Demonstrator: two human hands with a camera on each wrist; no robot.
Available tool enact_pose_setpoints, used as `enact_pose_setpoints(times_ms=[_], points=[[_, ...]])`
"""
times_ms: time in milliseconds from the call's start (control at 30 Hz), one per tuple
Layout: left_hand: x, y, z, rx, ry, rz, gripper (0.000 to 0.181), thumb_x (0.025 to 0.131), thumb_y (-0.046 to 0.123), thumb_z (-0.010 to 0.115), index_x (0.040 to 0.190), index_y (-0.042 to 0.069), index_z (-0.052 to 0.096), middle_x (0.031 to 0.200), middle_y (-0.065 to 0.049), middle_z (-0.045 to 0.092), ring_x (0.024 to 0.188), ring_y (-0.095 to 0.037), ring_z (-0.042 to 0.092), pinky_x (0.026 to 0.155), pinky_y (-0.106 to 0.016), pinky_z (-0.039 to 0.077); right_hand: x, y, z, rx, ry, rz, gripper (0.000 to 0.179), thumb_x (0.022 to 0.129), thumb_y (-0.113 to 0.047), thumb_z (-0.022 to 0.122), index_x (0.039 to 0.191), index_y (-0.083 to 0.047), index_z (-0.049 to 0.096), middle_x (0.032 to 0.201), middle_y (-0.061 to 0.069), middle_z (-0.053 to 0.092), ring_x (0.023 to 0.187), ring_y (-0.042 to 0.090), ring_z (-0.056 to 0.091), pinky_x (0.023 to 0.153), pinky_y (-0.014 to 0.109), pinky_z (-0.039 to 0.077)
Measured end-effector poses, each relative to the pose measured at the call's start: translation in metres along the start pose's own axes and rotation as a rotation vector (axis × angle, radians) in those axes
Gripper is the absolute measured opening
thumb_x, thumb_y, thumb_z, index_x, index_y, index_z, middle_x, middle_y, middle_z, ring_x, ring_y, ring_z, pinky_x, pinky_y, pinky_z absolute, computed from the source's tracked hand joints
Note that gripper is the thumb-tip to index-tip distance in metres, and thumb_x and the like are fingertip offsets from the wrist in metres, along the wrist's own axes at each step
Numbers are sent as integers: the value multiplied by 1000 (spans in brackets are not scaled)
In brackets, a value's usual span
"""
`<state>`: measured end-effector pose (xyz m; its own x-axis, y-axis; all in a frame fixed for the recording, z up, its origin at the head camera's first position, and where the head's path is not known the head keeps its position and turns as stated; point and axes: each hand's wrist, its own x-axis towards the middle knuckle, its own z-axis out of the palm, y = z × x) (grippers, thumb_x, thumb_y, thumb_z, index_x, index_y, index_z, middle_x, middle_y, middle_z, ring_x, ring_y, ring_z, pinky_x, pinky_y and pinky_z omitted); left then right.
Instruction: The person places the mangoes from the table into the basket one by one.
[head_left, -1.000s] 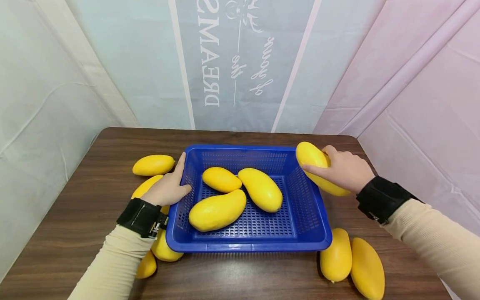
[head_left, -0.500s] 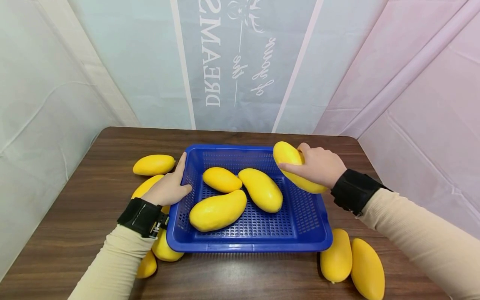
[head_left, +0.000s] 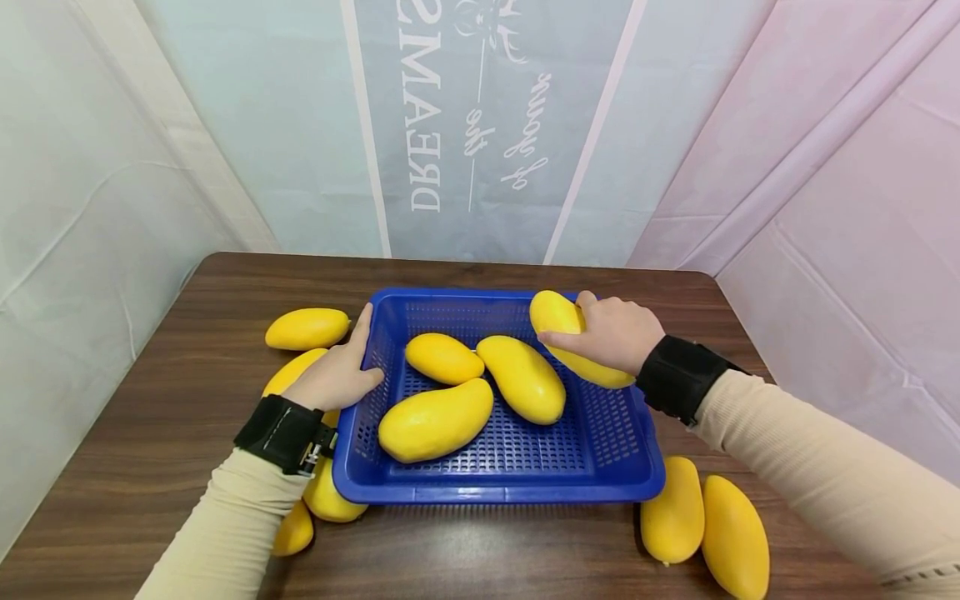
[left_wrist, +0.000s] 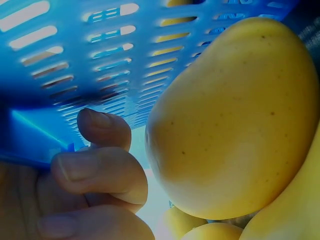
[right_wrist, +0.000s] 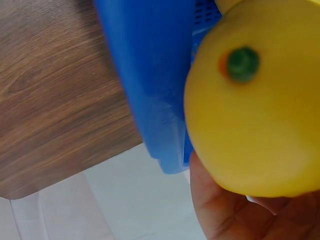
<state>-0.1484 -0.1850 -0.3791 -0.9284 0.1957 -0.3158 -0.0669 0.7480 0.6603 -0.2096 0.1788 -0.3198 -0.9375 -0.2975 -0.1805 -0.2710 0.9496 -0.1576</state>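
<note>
My right hand (head_left: 618,332) grips a yellow mango (head_left: 557,313) over the back right part of a blue plastic basket (head_left: 495,495). In the right wrist view the held mango (right_wrist: 260,120) shows its green stem end, close inside the basket's wall (right_wrist: 145,75). On the left side, my left hand (head_left: 333,377) holds the basket's rim, thumb over the inner edge. Its fingers (left_wrist: 100,170) curl under that rim in the left wrist view, beside a large mango (left_wrist: 235,120) outside the wall. Three mangoes lie on the basket floor, one of them a long mango (head_left: 437,421) at the front.
Left of the basket several mangoes lie on the brown wooden table (head_left: 150,433), one a mango (head_left: 307,329) at the back, others partly hidden under my left arm. Two more, a mango (head_left: 672,510) and its neighbour (head_left: 735,537), lie by the front right corner. Fabric walls (head_left: 480,167) surround the table.
My right hand has carried its mango leftward, from over the basket's right rim to above the inside, and slightly lower lately. The left hand and basket stay put.
</note>
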Motion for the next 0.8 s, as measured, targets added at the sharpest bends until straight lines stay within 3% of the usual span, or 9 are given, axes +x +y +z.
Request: enact_pose_setpoints(times_ms=[433, 800], points=[[0, 2, 0, 14, 3, 8, 97, 97, 18, 49, 153, 24, -29, 65, -8, 58, 44, -21, 59, 49, -34, 53, 7, -8, 12, -69, -3, -19, 75, 85, -72, 54, 111, -1, 54, 69, 7, 53, 58, 23, 55, 51, 31, 39], [-1, 2, -1, 14, -1, -2, 97, 97, 18, 50, 154, 21, -28, 65, -9, 58, 44, -21, 59, 49, -34, 54, 13, -14, 19, -104, -58, -11, 84, 86, -71, 52, 125, 3, 54, 73, 8, 57, 62, 22, 56, 52, 30, 41]])
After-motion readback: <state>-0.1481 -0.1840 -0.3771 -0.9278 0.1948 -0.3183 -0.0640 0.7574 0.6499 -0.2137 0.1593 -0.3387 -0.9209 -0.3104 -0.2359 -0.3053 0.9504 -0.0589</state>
